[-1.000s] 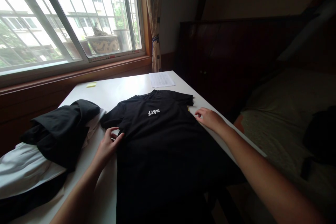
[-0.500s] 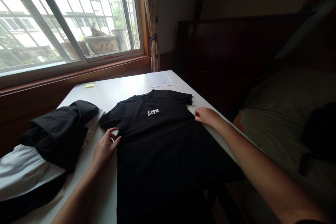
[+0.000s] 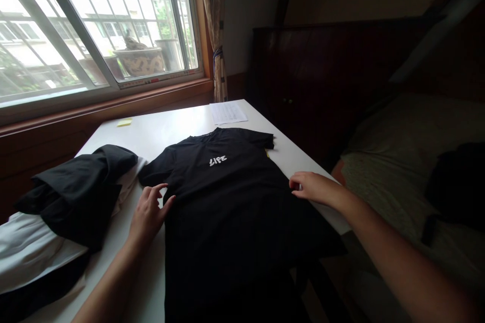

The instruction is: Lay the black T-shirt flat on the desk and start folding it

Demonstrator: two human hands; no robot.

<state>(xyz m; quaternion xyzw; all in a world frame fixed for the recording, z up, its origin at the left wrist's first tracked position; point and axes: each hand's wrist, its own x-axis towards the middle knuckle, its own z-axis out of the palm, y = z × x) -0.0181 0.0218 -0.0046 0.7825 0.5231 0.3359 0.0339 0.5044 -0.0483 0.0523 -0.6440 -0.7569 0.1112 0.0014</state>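
A black T-shirt (image 3: 231,197) with a small white print lies flat, front up, on a white table (image 3: 178,128). My left hand (image 3: 148,211) rests on the table at the shirt's left side seam, just below the sleeve, fingers apart and thumb touching the cloth. At the shirt's right edge my right hand (image 3: 316,187) lies with its fingers curled onto the fabric. Whether it grips the cloth is unclear.
A heap of black and white clothes (image 3: 64,202) lies at the table's left. A printed paper sheet (image 3: 227,112) and a yellow sticky note (image 3: 124,122) sit at the far edge under the window. A bed (image 3: 409,161) stands to the right.
My right hand has slid down the shirt's right edge toward me. My left hand stays at the left seam, shifted only slightly.
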